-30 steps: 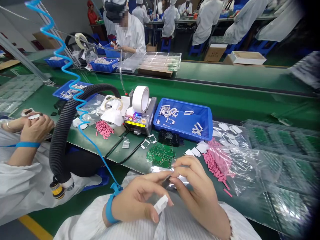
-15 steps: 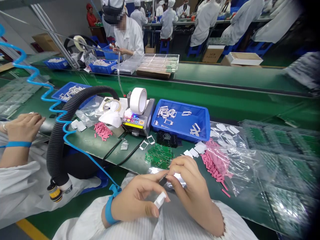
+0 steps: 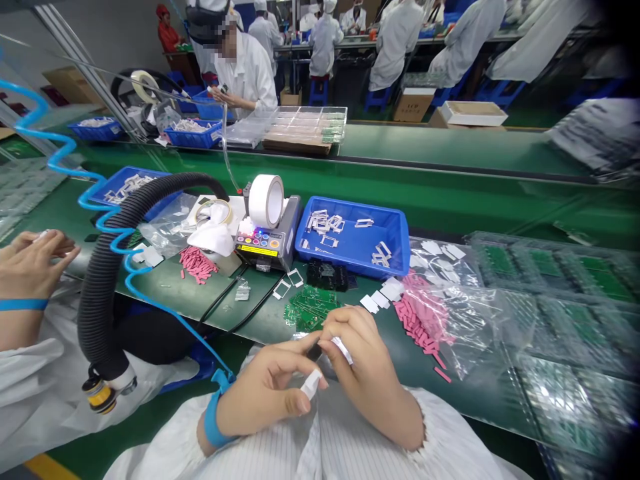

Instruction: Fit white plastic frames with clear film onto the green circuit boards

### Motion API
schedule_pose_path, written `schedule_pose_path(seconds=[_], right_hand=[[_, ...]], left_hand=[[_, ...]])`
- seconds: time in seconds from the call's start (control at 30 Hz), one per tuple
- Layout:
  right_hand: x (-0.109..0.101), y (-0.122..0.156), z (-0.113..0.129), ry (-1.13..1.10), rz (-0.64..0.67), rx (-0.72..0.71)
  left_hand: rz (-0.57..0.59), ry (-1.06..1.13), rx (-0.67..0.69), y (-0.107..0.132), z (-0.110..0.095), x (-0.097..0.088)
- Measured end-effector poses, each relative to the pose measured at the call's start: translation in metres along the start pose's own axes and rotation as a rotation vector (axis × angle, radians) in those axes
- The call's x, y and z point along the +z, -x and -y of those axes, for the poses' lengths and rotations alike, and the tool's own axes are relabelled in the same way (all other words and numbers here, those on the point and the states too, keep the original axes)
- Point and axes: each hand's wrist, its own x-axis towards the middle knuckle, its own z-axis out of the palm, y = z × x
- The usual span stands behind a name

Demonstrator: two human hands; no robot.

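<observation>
The left hand pinches a white block — the right hand grips a white strip near green boards.

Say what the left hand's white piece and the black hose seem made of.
White piece: paper or plastic, smooth-looking; plain faces, too small to settle which. Black hose: probably flexible plastic, dull sheen, judging by its ribs and bend.

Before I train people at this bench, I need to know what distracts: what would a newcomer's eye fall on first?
Probably the blue coiled cord, running down the left of the view to the blue band on the left wrist. Next, perhaps, the pink strips heaped to the right of the right hand. Then the blue tray of white frames, right of the machine topped by a tape roll.
</observation>
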Motion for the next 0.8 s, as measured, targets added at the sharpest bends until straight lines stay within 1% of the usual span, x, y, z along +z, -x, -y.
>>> schedule_pose_path(seconds=[0.07, 0.13, 0.2, 0.27, 0.3, 0.37, 0.4, 0.47, 0.53, 0.57, 0.63, 0.7, 0.73, 0.8], right_hand=[[0.003, 0.000, -0.003, 0.006, 0.013, 0.005], [0.003, 0.002, -0.003, 0.013, 0.019, 0.001], [-0.001, 0.005, -0.003, 0.006, 0.042, -0.031], [-0.008, 0.012, -0.004, -0.042, 0.085, -0.028], [-0.010, 0.017, -0.007, -0.079, 0.105, 0.005], [-0.012, 0.029, -0.018, -0.115, 0.150, 0.121], [-0.011, 0.036, -0.026, -0.073, 0.175, 0.181], [-0.005, 0.047, -0.044, 0.098, 0.223, 0.266], [-0.002, 0.052, -0.058, 0.245, 0.257, 0.302], [-0.003, 0.051, -0.060, 0.253, 0.254, 0.300], [-0.010, 0.042, -0.054, 0.163, 0.216, 0.237], [-0.021, 0.026, -0.038, 0.091, 0.167, 0.092], [-0.025, 0.018, -0.029, 0.096, 0.158, 0.009], [-0.029, 0.003, -0.013, 0.152, 0.182, -0.120]], left_hand=[[-0.036, -0.047, -0.047, -0.001, 0.003, -0.001], [-0.067, -0.021, -0.088, -0.002, 0.008, -0.001], [-0.104, 0.149, -0.118, -0.007, 0.015, 0.000], [-0.158, 0.400, -0.140, -0.013, 0.022, 0.000], [-0.185, 0.521, -0.153, -0.016, 0.025, 0.000], [-0.218, 0.717, -0.180, -0.022, 0.030, -0.001], [-0.221, 0.797, -0.195, -0.024, 0.032, -0.002], [-0.185, 0.910, -0.222, -0.026, 0.034, -0.004], [-0.125, 0.960, -0.233, -0.026, 0.034, -0.005], [-0.095, 0.964, -0.233, -0.026, 0.034, -0.005], [-0.052, 0.944, -0.225, -0.024, 0.031, -0.004], [-0.024, 0.890, -0.208, -0.023, 0.028, -0.002], [-0.013, 0.855, -0.196, -0.023, 0.027, -0.001], [0.001, 0.786, -0.167, -0.022, 0.026, 0.001]])
